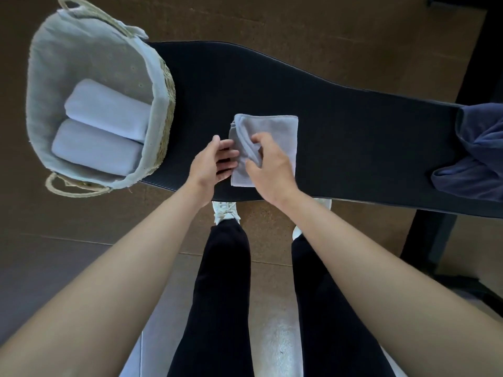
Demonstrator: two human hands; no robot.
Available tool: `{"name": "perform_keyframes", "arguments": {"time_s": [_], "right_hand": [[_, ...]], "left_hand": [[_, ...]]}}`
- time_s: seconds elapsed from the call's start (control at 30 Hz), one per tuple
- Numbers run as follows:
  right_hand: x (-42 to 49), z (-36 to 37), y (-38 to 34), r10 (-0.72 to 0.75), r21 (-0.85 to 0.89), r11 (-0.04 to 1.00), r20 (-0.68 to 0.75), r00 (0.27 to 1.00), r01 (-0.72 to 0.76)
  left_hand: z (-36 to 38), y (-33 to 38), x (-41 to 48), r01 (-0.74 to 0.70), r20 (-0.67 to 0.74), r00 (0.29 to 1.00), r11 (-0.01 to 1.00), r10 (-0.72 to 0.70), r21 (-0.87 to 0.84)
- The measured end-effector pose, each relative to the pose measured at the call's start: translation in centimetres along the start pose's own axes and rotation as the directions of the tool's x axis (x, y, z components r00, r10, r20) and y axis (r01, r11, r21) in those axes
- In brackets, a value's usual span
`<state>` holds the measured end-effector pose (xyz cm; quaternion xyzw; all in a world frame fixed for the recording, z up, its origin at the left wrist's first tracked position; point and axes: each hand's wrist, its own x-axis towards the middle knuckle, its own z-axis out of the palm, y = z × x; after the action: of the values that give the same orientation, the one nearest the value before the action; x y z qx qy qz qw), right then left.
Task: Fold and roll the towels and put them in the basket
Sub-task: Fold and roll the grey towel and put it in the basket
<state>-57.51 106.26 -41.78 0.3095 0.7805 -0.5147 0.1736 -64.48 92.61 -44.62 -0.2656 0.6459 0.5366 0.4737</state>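
**Grey towel mid-fold on the black mat**

Grey microfibre towel (268,137), folded down to a smallish rectangle with stitched edges, lies flat on the black mat (353,131), pretty much dead centre of the view. Its left edge is bunched up into a ridge where the cloth is lifted. The right hand (268,164) sits on top of it, thumb and fingers pinching that raised fold. The left hand (215,161) is at the towel's 9 o'clock, fingers spread loosely and just touching the left edge, not gripping anything as far as I can see.

Out at 10 o'clock from the towel sits the woven basket (166,126) with a pale cloth liner and rope handles. Two rolled towels (106,131) in the same light grey already lie side by side in it, touching. At 3 o'clock, on the far end of the mat, there's a crumpled dark blue cloth (476,156). Brown floor all around.
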Motion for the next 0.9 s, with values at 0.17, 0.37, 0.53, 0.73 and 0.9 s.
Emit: {"name": "perform_keyframes", "arguments": {"time_s": [0.17, 0.37, 0.53, 0.73, 0.9], "right_hand": [[1.0, 2.1, 0.5, 0.038, -0.083, 0.996, 0.235, 0.971, -0.019], [-0.1, -0.5, 3.6, 0.028, -0.154, 0.987, -0.150, 0.988, -0.051], [-0.7, -2.6, 6.4, 0.328, -0.008, 0.940, -0.257, 0.909, -0.341], [-0.1, -3.5, 7.4, 0.379, 0.197, 0.918, -0.179, 0.908, -0.344], [-0.5, -3.8, 8.3, 0.051, -0.269, 0.951, -0.346, 0.937, -0.151]], "left_hand": [[-0.1, -0.3, 0.8, -0.055, 0.020, 0.998, 0.997, 0.054, 0.059], [0.7, -0.5, 1.2, -0.242, -0.076, 0.947, 0.852, 0.311, 0.465], [1.3, -0.2, 1.0, -0.306, -0.073, 0.912, 0.789, 0.403, 0.532], [2.7, 0.0, 0.2, -0.393, 0.015, 0.905, 0.820, 0.426, 0.416], [2.9, -1.0, 1.5, -0.373, -0.028, 0.856, 0.656, 0.515, 0.656]]}}
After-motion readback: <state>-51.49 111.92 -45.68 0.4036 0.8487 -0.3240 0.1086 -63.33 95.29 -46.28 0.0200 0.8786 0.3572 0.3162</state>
